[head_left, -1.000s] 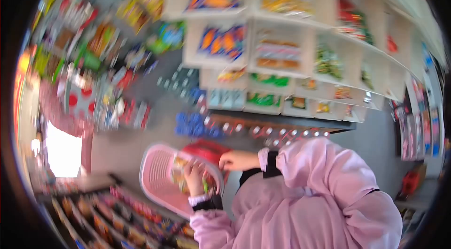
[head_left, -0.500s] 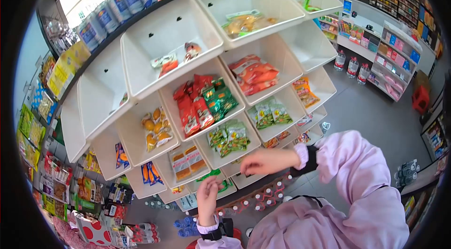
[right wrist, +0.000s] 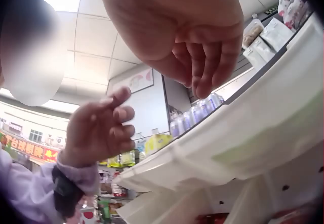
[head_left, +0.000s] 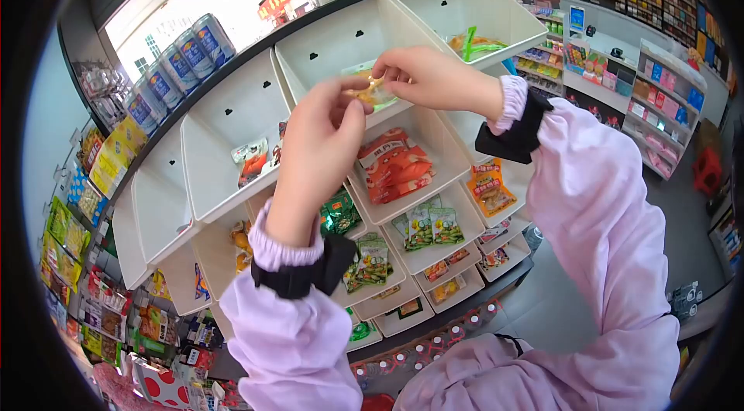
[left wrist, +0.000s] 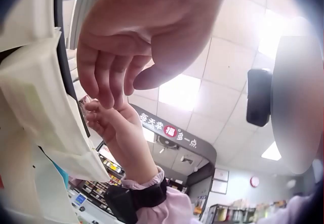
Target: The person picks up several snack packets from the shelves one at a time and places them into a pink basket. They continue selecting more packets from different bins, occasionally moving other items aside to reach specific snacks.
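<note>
Both bare hands are raised in front of a white bin (head_left: 329, 37) in the top row of the snack rack. My left hand (head_left: 314, 144) has loosely curled fingers, and the left wrist view shows nothing in them. From the other side my right hand (head_left: 442, 84) reaches in, its fingers hanging bent downward; the right wrist view shows them bare too. Yellowish packets (head_left: 373, 95) show in the gap between the hands, partly hidden by the fingers. Just below lie red snack packets (head_left: 397, 168) in another bin.
Lower bins hold green packets (head_left: 435, 225) and an orange packet (head_left: 491, 188). Blue-and-silver cans (head_left: 192, 55) stand along the rack's black top ledge. Bottles with white caps line the rack's foot. A counter (head_left: 601, 74) stands at the far right.
One second ago the left hand was in a pink basket, with the right hand beside it. Both have since risen past the lower bins to the top row, and the head view has turned to the rack.
</note>
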The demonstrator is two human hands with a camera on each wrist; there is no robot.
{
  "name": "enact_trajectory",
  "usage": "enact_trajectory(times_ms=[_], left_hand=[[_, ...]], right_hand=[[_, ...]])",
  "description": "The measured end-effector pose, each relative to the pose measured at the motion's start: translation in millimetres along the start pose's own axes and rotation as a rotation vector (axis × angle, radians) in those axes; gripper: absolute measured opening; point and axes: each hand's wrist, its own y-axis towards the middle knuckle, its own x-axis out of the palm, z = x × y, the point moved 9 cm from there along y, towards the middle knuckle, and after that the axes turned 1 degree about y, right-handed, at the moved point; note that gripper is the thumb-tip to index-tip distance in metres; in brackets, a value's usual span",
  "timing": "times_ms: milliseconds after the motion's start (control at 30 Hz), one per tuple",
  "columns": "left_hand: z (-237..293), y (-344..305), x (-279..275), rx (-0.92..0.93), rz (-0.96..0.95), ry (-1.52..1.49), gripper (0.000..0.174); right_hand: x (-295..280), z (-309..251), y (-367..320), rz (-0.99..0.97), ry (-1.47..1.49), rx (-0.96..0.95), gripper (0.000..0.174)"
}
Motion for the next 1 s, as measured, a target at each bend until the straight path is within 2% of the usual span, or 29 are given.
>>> enact_trajectory(times_ms=[100,233,333,433,533,633,733,833,933,1000], left_hand=[[-26.8,30.8,18.9,-0.143,-0.143,0.124,0.031],[-70.7,72.7,13.2,-0.118,-0.084,0.460,0.037],[-73.4,85.1,13.1,-0.159,-0.101,0.685,0.039],[-99.2,83.5,19.9,-0.423,-0.251,0.751,0.040],[-96.0,81.0,30.6,-0.397,-0.337,0.742,0.042],[-102.1,77.0,23.9,-0.529,-0.214,0.453,0.045],[-128.6,95.2,14.1,-0.366,-0.118,0.455,0.055],[-104.3,86.8,11.3,-0.418,-0.017,0.202,0.057],[-96.6,83.3,5.9,-0.346,0.103,-0.101,0.057],[-86.6,76.2,4.1,-0.312,0.148,-0.357,0.058]], right_hand=[[10.0,28.9,5.6,-0.070,-0.132,0.091,0.024],[26.0,64.4,18.6,-0.152,-0.276,0.222,0.027],[43.4,79.4,22.0,-0.380,-0.330,0.334,0.039],[43.2,75.4,23.2,-0.375,-0.253,0.358,0.042],[36.2,74.7,29.0,-0.138,-0.112,0.290,0.028],[33.0,81.8,23.1,-0.080,0.349,0.543,0.028],[25.0,82.7,36.6,-0.012,0.303,0.345,0.030],[2.3,72.0,35.1,0.181,0.270,0.252,0.028],[-23.3,55.5,28.7,0.359,0.183,0.010,0.028],[-36.2,38.1,14.9,0.416,0.333,-0.043,0.027]])
